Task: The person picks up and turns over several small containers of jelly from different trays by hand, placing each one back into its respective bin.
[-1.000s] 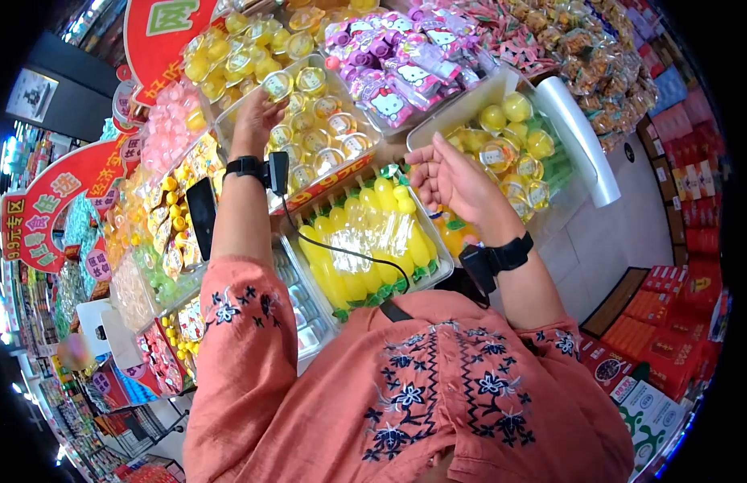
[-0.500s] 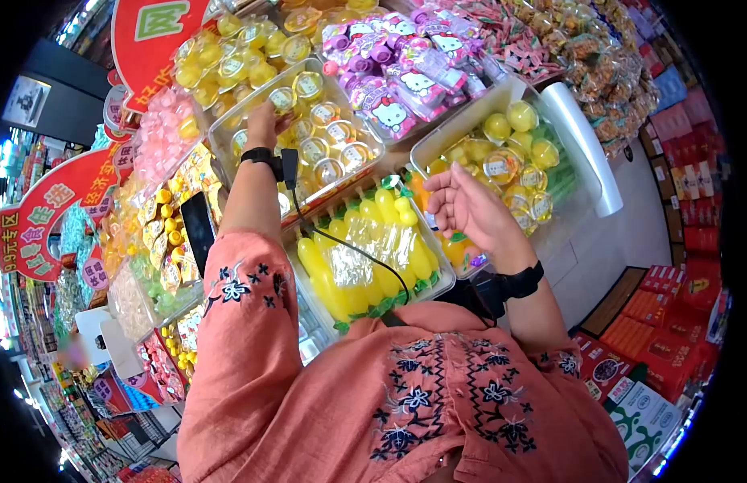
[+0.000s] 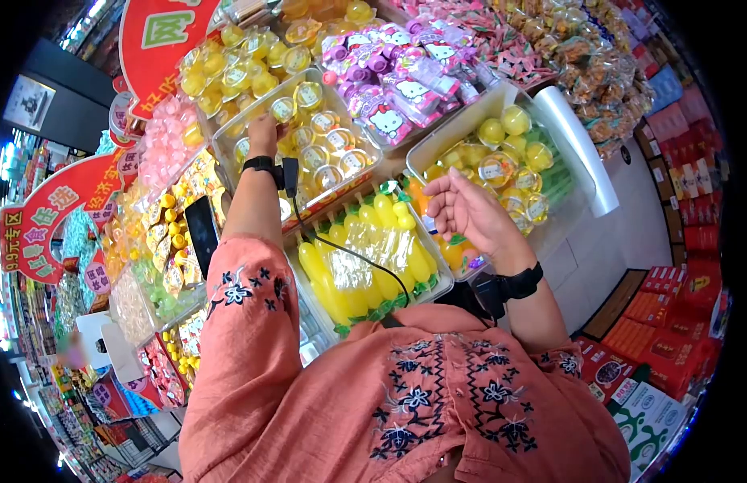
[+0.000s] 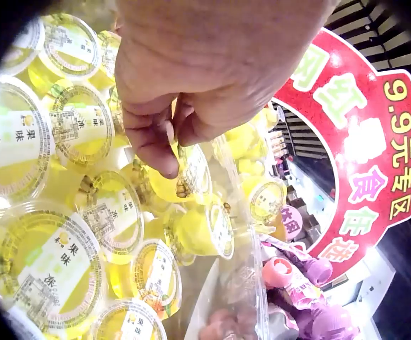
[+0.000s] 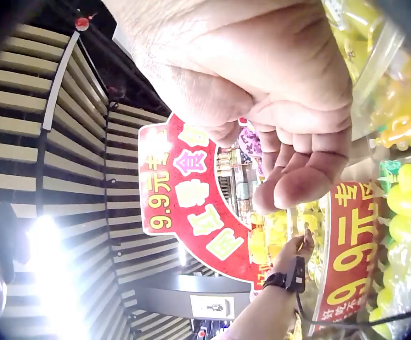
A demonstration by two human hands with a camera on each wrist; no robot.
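My left hand (image 3: 263, 135) reaches down into a clear plastic bin (image 3: 226, 161) of yellow jelly cups. Seen from the left wrist, its thumb and curled fingers pinch at a jelly cup (image 4: 191, 177) with a printed lid; the palm hides part of that cup. Other jelly cups (image 4: 85, 127) lie around it, lids mostly facing up. Held palm-up in the air, my right hand (image 3: 472, 211) has loosely bent fingers and nothing in it. It hovers by the near left corner of a second clear bin (image 3: 421, 165) of yellow jelly cups.
A tray of long yellow wrapped packs (image 3: 369, 258) lies nearest my body. Purple Hello Kitty packs (image 3: 397, 76) are heaped at the back. A dark cable (image 3: 349, 249) runs from the left wrist over the yellow tray. A red sign (image 3: 160, 56) stands behind at left.
My left hand has moved down and nearer, from over the bin's far left edge into the bin. The right hand has shifted slightly right and nearer my body, still holding nothing.
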